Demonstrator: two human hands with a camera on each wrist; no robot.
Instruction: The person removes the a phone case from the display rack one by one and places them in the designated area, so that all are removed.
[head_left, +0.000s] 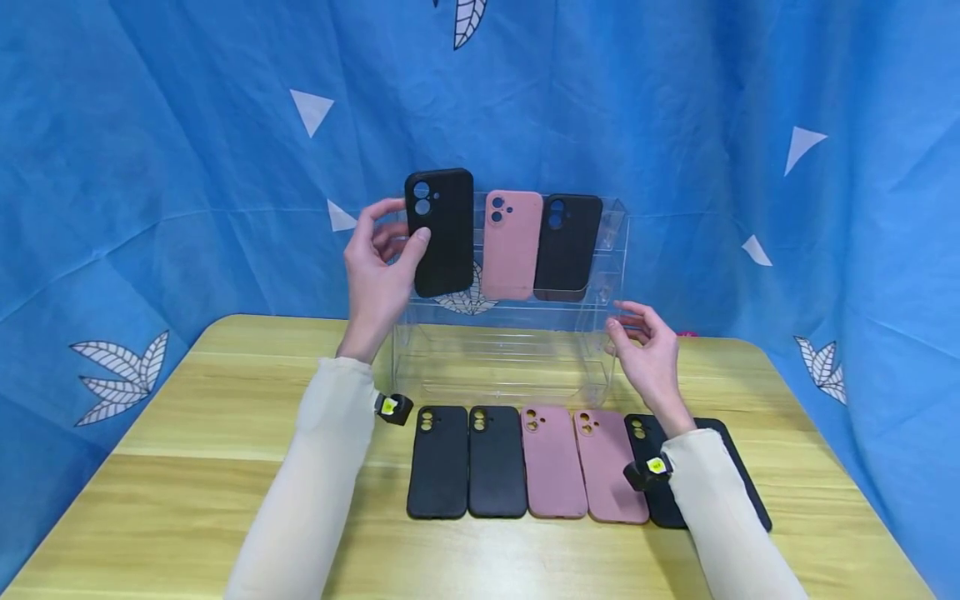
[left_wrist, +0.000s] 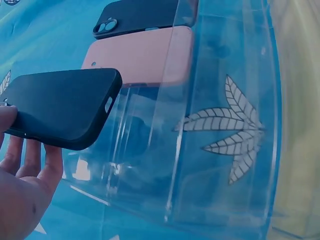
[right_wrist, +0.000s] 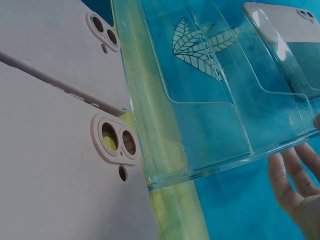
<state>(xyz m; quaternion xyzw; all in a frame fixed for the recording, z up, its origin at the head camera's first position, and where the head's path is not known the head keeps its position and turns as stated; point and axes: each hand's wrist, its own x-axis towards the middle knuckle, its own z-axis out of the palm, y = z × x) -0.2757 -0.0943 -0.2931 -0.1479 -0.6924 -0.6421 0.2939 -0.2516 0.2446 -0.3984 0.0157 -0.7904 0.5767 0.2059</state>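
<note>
My left hand (head_left: pixel 382 267) holds a black phone case (head_left: pixel 444 250) upright, thumb on its face and fingers behind it. In the left wrist view that case (left_wrist: pixel 65 107) is in front of a clear acrylic tiered stand (left_wrist: pixel 145 150). On the stand's top tier lean a pink phone case (head_left: pixel 512 246) and, just right of it, another black case (head_left: pixel 570 242). At the stand's right side is my right hand (head_left: pixel 648 350), fingers loosely extended. The right wrist view shows its fingers (right_wrist: pixel 295 180) right at the clear side edge, nothing held between them.
In front of the stand, a row of cases lies on the wooden table (head_left: pixel 225 467): black cases (head_left: pixel 438 462) at left, pink cases (head_left: pixel 553 462) in the middle, black (head_left: pixel 738 467) at right, partly under my right arm. A blue patterned curtain (head_left: pixel 225 167) hangs behind.
</note>
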